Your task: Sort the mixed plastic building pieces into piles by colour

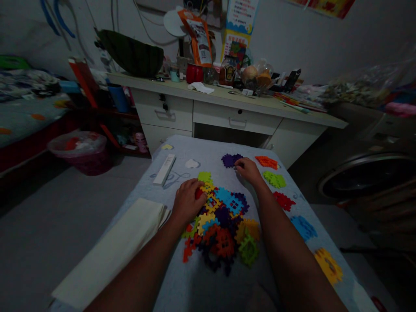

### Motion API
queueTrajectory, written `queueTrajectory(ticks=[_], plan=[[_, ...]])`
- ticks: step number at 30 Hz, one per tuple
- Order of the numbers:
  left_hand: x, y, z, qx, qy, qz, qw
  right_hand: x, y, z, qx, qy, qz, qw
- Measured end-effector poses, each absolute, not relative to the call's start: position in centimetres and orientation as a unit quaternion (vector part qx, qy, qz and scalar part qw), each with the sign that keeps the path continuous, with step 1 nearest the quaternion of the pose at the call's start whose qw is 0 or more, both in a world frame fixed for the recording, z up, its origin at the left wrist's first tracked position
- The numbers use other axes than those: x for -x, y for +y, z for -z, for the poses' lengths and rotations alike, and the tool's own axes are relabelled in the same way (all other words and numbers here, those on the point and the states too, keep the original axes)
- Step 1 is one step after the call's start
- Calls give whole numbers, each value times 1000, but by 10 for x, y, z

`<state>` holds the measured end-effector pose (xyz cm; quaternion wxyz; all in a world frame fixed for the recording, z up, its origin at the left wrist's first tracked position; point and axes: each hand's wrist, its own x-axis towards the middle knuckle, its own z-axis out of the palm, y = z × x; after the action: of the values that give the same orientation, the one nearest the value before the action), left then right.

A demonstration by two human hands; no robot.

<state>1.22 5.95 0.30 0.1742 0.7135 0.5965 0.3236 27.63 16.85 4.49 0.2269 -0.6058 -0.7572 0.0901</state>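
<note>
Left hand [190, 200] kinda curled on one messy pile [223, 216], right hand [248, 170] at one purple stack [229, 160], can't tell if either's gripping; five other-colour stacks [284, 201] along right.

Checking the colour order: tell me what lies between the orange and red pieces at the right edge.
The head view shows green pieces between the orange pieces and red pieces.
</note>
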Motion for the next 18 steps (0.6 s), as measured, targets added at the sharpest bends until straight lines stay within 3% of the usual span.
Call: queueTrajectory(ticks=[8, 18], plan=[[-13, 59, -5, -714, 599, -323, 166, -287, 147, -82, 548, -725, -417, -21], [-12, 60, -4, -719, 589, -329, 165, -257, 128, -86, 575, -699, -414, -92]])
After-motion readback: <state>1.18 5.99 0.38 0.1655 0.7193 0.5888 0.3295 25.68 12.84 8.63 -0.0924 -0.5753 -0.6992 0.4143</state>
